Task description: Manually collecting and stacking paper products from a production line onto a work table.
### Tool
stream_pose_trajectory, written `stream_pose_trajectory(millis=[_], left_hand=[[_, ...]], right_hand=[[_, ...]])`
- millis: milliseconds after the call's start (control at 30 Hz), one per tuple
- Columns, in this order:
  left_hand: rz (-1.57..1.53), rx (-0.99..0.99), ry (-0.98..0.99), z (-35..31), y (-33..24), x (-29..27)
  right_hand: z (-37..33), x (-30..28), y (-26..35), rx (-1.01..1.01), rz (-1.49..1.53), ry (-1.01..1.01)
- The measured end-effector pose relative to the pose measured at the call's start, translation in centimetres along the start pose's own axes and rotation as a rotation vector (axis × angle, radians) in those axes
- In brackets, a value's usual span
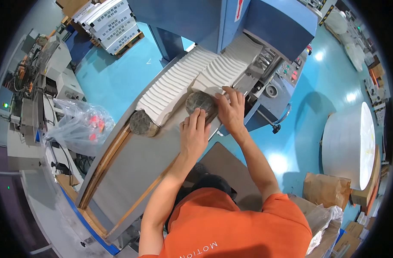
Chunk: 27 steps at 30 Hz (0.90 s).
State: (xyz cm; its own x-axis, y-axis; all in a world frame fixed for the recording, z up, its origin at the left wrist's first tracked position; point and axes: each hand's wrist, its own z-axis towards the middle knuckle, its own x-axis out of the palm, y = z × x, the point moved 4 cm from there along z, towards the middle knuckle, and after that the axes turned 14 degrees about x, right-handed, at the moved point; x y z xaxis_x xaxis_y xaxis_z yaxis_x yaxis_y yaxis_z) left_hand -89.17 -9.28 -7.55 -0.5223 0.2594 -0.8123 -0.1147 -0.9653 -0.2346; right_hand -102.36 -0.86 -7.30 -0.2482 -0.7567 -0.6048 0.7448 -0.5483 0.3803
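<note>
Two rows of thin white folded pieces, which look like paper, lie overlapped on a sloping grey tray (132, 165): a left row (172, 81) and a right row (230, 60). A round, mottled grey-brown block (143, 124) leans against the near end of the left row. At the end of the right row stands a similar block (199, 103). My left hand (194, 133) grips the near side of this block, its fingertips on the round face. My right hand (232, 109) is bent at the block's right, thumb and fingertips closed at the white row's near edge.
A blue machine (273, 21) stands over the rows' far end, with a control panel (291, 71) at right. Clear plastic bags (82, 124) lie left of the tray. A large white roll (349, 146) and a brown paper bag (326, 190) stand at right. Bundled stacks (112, 26) sit behind.
</note>
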Motion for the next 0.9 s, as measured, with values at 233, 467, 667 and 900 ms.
stream_pose_trajectory(millis=[233, 467, 667, 900], left_hand=[[0.018, -0.011, -0.047, -0.1, -0.1, 0.4], [-0.625, -0.125, -0.1, -1.8, 5.0, -0.1], [-1.932, -0.527, -0.562, -6.5, 0.8, -7.1], [-1.442, -0.739, -0.286, -10.9, -1.9, -11.0]], right_hand=[[1.1, -0.3, 1.0, 0.067, -0.036, 0.066], [0.4, -7.6, 8.7, 0.057, 0.759, 0.235], [-1.9, -7.9, 10.7, 0.829, 1.424, 0.846], [-5.0, -6.1, 10.7, 0.798, 1.256, 1.006]])
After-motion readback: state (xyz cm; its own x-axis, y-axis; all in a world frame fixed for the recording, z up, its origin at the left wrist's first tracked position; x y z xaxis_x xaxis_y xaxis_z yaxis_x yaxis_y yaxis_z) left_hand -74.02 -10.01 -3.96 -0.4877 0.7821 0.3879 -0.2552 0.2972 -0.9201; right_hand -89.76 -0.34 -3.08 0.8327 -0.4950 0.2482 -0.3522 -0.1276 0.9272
